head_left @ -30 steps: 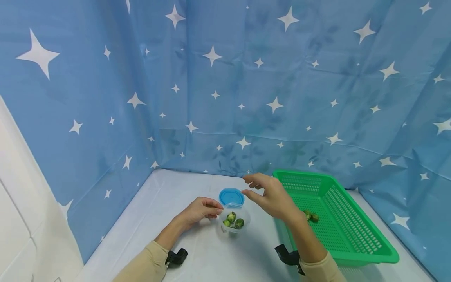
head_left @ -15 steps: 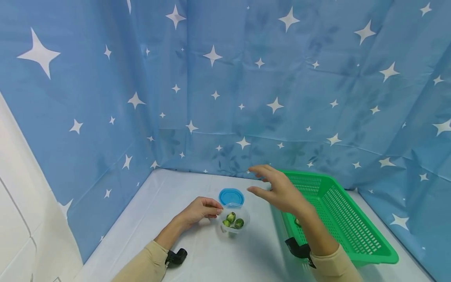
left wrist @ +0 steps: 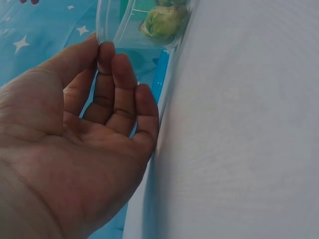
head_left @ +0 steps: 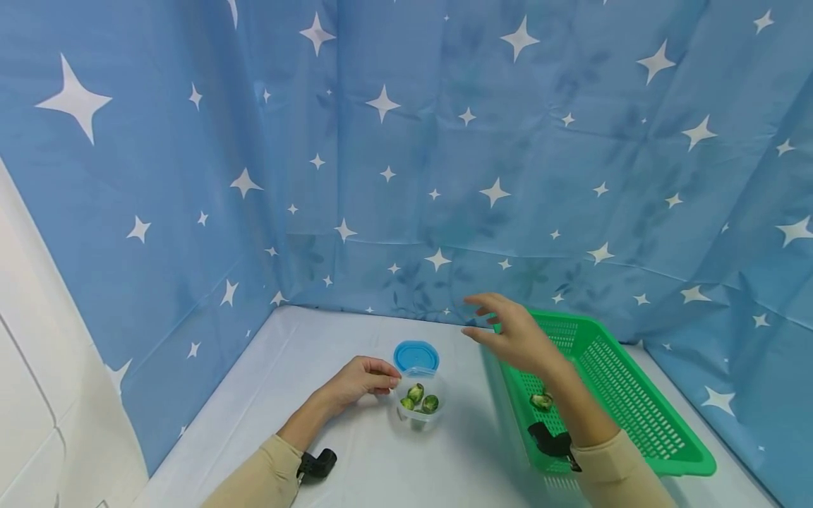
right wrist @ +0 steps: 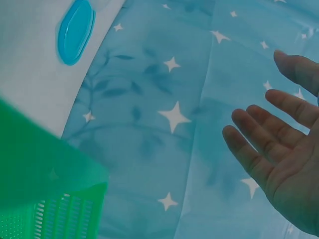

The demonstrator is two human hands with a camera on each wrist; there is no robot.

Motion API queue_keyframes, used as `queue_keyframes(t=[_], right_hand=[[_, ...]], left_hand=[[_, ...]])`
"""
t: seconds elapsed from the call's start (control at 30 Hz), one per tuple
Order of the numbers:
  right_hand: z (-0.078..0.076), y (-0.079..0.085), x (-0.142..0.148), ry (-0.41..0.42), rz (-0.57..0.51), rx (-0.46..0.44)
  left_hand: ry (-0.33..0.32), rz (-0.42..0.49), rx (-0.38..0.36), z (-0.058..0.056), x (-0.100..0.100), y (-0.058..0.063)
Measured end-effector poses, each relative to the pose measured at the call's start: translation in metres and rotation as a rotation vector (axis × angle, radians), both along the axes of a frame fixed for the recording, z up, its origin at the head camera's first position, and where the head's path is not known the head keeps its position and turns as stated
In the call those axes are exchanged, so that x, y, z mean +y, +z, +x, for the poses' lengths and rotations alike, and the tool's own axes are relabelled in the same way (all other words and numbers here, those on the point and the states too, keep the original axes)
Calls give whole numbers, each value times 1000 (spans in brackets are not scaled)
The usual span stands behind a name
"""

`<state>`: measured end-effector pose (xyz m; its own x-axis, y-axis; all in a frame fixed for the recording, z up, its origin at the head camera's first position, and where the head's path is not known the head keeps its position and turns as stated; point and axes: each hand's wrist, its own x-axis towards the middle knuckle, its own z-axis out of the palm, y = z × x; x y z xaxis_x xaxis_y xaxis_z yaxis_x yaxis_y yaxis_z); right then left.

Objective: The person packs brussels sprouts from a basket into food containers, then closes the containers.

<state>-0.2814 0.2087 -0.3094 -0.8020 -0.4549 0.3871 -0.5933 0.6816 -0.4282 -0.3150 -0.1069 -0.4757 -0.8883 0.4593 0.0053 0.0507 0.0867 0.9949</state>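
Observation:
A small clear plastic container (head_left: pixel 417 424) stands on the white table with three Brussels sprouts (head_left: pixel 416 393) inside. At its left side my left hand (head_left: pixel 359 383) pinches the rim between thumb and index finger, as the left wrist view also shows at the container wall (left wrist: pixel 105 22). My right hand (head_left: pixel 516 339) hovers over the left edge of a green basket (head_left: pixel 682 466), fingers spread and nothing held. Inside that basket lies a Brussels sprout (head_left: pixel 542 402), partly beside the forearm; the arm hides some of the basket floor.
Just behind the container lies a blue lid (head_left: pixel 416 357) flat on the table (head_left: pixel 330 339). A blue curtain (head_left: pixel 394 141) with white stars hangs along the back and sides. The basket takes up the right part of the table.
My right hand has moved right, away from above the container toward the basket, staying spread. The left hand has kept its place at the rim.

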Motion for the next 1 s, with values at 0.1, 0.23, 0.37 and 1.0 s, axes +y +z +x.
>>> queue_keyframes(t=[0.1, 0.23, 0.37, 1.0], right_hand=[[-5, 0, 6, -15, -14, -1], [-11, -1, 15, -33, -24, -2], [-17, -3, 24, -54, -30, -15], [-41, -26, 77, -132, -69, -132]], left_hand=[[0, 2, -1, 0, 0, 0], [1, 3, -3, -1, 0, 0], [-2, 3, -10, -1, 1, 0], [9, 7, -11, -1, 0, -2]])
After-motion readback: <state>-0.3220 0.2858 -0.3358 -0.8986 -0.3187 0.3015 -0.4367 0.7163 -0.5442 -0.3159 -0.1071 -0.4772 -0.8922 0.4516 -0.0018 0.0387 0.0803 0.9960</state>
